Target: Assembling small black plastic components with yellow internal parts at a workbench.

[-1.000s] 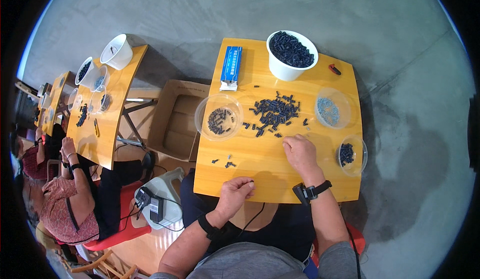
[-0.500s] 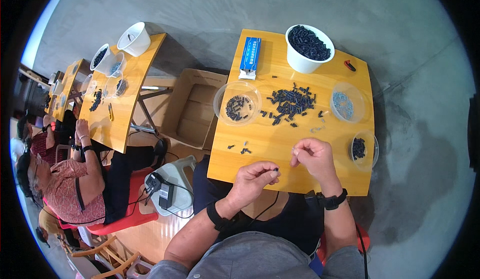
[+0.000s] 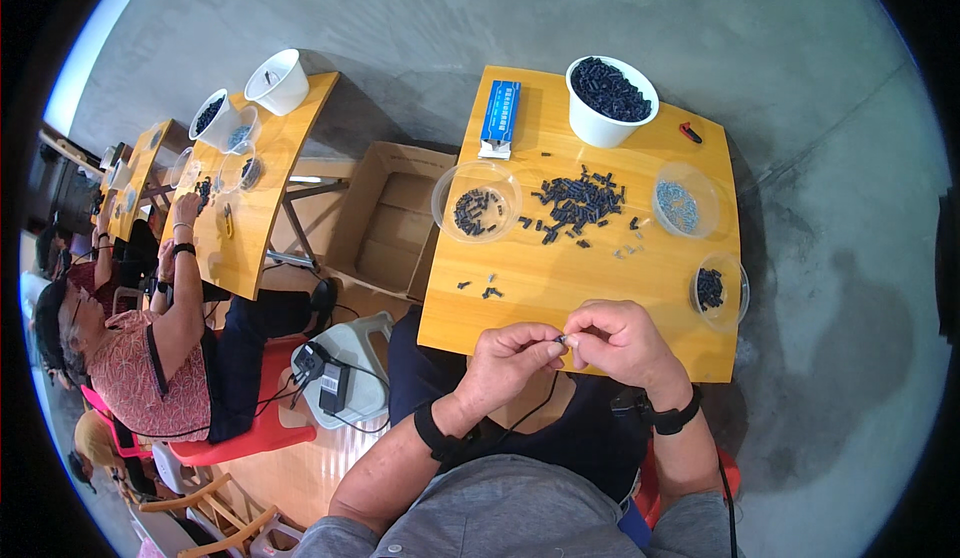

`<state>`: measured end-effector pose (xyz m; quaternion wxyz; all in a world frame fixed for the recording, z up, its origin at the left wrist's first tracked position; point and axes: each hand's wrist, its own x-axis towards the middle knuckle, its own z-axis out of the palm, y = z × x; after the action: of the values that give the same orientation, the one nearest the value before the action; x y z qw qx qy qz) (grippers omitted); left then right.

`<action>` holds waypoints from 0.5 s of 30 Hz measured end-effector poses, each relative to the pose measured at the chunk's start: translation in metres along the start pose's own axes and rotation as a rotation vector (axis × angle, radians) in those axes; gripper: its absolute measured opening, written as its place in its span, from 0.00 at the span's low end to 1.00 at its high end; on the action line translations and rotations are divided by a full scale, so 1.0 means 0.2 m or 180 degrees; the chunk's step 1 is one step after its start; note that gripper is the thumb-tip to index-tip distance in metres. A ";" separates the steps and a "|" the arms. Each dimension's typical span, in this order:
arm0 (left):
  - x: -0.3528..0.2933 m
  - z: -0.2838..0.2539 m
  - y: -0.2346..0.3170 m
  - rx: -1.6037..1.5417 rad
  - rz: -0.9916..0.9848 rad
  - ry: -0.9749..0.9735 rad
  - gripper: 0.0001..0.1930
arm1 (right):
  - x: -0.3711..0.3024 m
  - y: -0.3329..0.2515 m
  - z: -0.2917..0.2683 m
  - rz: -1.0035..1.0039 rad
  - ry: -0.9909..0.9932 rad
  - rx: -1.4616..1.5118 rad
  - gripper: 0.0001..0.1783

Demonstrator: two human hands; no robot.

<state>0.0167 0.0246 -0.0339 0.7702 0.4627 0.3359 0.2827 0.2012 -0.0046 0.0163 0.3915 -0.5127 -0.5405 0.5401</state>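
At the table's near edge, my two hands meet fingertip to fingertip. My left hand (image 3: 508, 363) pinches a small black plastic piece (image 3: 559, 339) between thumb and forefinger. My right hand (image 3: 628, 344) is closed in a pinch against the end of that piece; whatever it grips is too small to make out. Beyond the hands spreads a loose pile of small black pieces (image 3: 580, 201), with a few tiny clear bits (image 3: 628, 251) at its near right. Several stray black pieces (image 3: 491, 292) lie to the left, nearer me.
A clear tub (image 3: 437, 201) holding black pieces stands left of the pile. On the right are a tub of small bluish parts (image 3: 677, 207) and a tub of black pieces (image 3: 710, 289). Farther back: a full white bucket (image 3: 598, 132), blue box (image 3: 502, 111), red-black tool (image 3: 690, 133). Co-workers sit left.
My right hand has moved left and nearer me, so its fingertips now meet the black piece in my left hand. A co-worker's hand at the left table has reached forward.
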 end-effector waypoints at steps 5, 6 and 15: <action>-0.02 0.01 0.01 0.0198 0.0033 -0.0001 0.06 | 0.00 -0.04 0.00 -0.0113 -0.0082 -0.0446 0.02; -0.03 0.01 0.01 0.0200 0.0034 -0.0002 0.06 | 0.00 -0.05 0.00 -0.0430 -0.0154 -0.0875 0.02; -0.06 0.03 0.04 0.0413 -0.0039 -0.0048 0.06 | 0.00 -0.13 0.02 -0.0631 -0.0400 -0.1545 0.03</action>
<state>0.0125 0.0160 -0.0226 0.7428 0.5116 0.3506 0.2522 0.1946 -0.0033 0.0415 0.2738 -0.5016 -0.7250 0.3845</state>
